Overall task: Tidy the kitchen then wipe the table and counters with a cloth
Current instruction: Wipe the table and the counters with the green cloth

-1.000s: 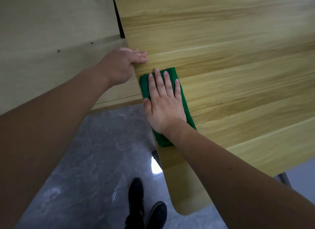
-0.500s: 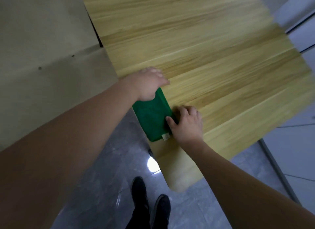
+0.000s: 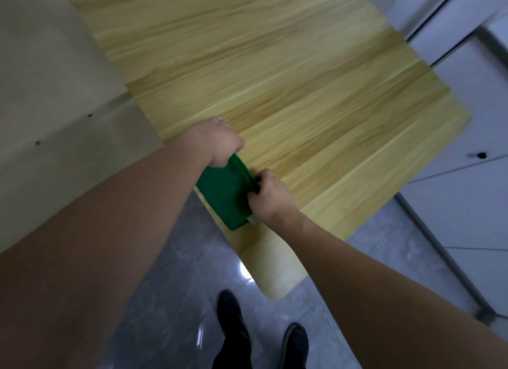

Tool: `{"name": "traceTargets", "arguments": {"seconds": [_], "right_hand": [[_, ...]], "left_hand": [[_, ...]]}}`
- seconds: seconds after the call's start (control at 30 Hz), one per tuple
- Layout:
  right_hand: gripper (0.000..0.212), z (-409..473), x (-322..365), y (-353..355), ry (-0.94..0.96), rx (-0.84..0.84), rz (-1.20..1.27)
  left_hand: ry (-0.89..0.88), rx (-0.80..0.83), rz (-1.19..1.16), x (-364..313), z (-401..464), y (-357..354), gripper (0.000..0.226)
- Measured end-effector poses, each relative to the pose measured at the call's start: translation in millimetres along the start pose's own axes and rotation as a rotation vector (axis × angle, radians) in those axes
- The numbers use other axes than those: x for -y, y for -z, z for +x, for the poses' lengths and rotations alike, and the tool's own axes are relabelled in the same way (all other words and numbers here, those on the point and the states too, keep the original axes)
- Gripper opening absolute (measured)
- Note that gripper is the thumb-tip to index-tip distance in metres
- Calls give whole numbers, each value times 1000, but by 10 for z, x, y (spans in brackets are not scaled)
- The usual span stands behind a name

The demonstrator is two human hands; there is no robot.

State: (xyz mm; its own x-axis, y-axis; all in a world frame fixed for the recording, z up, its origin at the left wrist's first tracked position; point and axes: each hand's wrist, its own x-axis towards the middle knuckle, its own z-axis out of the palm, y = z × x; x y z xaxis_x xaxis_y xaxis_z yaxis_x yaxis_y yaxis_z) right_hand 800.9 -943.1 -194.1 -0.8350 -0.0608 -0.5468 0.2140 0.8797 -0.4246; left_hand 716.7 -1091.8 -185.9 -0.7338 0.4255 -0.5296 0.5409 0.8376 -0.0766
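A folded green cloth [image 3: 224, 194] lies at the near left edge of the light wooden table [image 3: 288, 88], partly hanging over the edge. My left hand [image 3: 217, 142] grips the cloth's far end with curled fingers. My right hand [image 3: 270, 197] pinches the cloth's right edge, fingers curled around the fold. A small white label shows at the cloth's near right corner.
A beige wall or panel [image 3: 49, 93] runs along the table's left side. Grey glossy floor tiles [image 3: 165, 300] lie below, with my black shoes [image 3: 231, 316] on them. A white surface with dark lines [image 3: 467, 176] stands to the right of the table.
My right hand went from pressing flat on the cloth to pinching its right edge. My left hand came off the table edge onto the cloth's far end. The view swung right.
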Motion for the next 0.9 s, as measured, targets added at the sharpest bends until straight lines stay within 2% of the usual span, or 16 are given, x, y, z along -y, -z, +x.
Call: {"name": "traceTargets", "arguments": {"seconds": [0.23,0.33,0.6,0.77,0.9], "right_hand": [[27,-224,-420,755,-71,-141,131],[23,-426,-781,1220,-104,-257,209],[5,-974,-2033,2394,-162,-482,489],[10,-1162,-3016,3225,-206,-568,648],[21,-1191,-3686,3851,-213,-625,715]], "left_hand": [[11,18,-125,-444,5,712,27],[-31,-47,-125,-868,84,1185,17],[-216,-145,-19,-2182,540,2511,7],[-284,-181,-73,-3161,1041,3282,12],[-338,-169,-124,-3807,1427,3789,8]]}}
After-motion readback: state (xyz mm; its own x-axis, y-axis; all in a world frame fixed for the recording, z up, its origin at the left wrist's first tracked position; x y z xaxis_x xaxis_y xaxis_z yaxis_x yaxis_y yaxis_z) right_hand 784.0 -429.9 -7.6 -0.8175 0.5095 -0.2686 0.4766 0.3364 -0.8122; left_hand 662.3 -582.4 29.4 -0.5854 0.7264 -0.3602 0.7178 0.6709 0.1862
